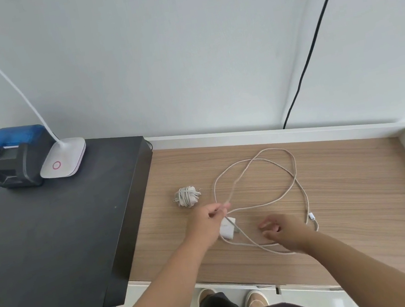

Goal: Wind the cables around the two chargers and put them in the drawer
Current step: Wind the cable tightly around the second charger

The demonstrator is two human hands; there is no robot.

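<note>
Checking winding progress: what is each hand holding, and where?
Left hand pinches the loose cable near its charger. Right hand holds nothing.

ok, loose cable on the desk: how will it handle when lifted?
Probably floppy: the cable lies in slack, crossing loops, so it may sag and snag. Looks thin and likely light. The left hand pinches one strand; the charger end would likely drag along.

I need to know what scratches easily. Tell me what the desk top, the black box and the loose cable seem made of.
Desk top: probably wood-look laminate, matte, with fine straight printed-looking grain.
Black box: looks like matte painted metal or board; thin folded edges at the corner, cannot tell which.
Loose cable: seems braided fabric sheath, pale, slightly speckled.
</note>
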